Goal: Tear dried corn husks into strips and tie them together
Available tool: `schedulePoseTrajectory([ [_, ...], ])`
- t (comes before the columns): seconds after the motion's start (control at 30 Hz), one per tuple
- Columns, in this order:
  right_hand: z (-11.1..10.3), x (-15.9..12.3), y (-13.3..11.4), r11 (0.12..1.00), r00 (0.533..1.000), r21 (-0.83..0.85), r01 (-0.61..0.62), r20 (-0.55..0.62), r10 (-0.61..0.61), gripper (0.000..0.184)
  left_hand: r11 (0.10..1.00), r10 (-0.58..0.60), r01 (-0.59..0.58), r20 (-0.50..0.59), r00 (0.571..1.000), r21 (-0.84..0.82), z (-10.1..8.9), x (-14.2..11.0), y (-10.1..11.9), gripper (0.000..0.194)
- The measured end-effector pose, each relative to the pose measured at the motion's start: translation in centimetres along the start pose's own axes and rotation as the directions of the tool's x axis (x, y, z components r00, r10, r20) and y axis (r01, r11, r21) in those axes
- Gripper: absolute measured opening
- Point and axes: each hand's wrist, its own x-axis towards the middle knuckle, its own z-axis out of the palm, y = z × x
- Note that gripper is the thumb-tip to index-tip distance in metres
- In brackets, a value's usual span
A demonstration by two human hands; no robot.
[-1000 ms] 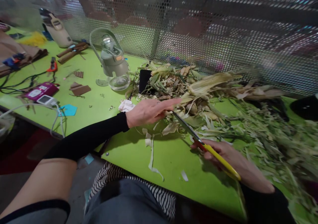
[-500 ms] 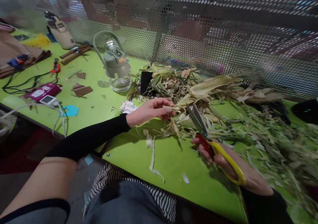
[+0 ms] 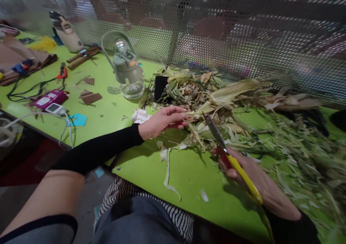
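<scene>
My left hand (image 3: 165, 120) pinches the narrow end of a pale corn husk bundle (image 3: 229, 94), which fans out to the right over the pile. My right hand (image 3: 247, 175) grips scissors (image 3: 242, 179) with a red and a yellow handle. Their blades lie together, tips pointing up and left, close by the husk stalk just right of my left fingertips; whether they touch it I cannot tell. Dried husks and fibres (image 3: 189, 89) are heaped behind both hands. Thin shredded strips (image 3: 292, 143) spread to the right of the scissors.
Behind the pile stands a perforated metal screen (image 3: 216, 38). A clear bottle with a green handle lid (image 3: 127, 69) and a black phone-like object (image 3: 160, 88) are near the husks. A white crumpled tissue (image 3: 140, 116) lies by my left wrist. A purple device (image 3: 51, 99) and cables sit at left.
The scissor blades, apart half a second ago, have come together, and the handles have drawn closer. My left hand keeps its pinch on the husk. The view has shifted slightly.
</scene>
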Motion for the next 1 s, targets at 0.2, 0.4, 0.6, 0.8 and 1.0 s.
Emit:
schedulePoseTrajectory([
  [0.2,0.3,0.1,-0.9,0.999,0.997,0.005,-0.041,0.071,0.041,0.03,0.996,0.057,-0.06,0.043,0.997,0.063,0.1,-0.1,-0.6,0.012],
  [0.4,0.8,0.3,-0.5,0.999,1.0,0.047,0.004,0.007,-0.004,0.023,0.998,0.047,-0.05,0.061,0.997,0.035,0.5,-0.3,-0.8,0.009],
  [0.6,1.6,0.4,0.7,0.995,1.0,0.096,-0.025,0.0,0.025,0.039,0.999,0.003,-0.004,-0.004,1.0,-0.043,1.1,-0.6,-0.6,0.012],
  [0.8,0.2,0.3,0.8,0.926,0.915,-0.205,-0.317,-0.325,0.241,0.039,0.996,-0.082,0.083,-0.036,0.996,0.019,1.3,-0.9,-0.1,0.007],
  [1.0,0.9,-0.6,-0.3,0.886,0.831,-0.449,-0.115,-0.532,-0.161,0.041,0.976,-0.21,0.205,0.064,0.976,0.071,1.7,-1.2,-1.1,0.006],
])
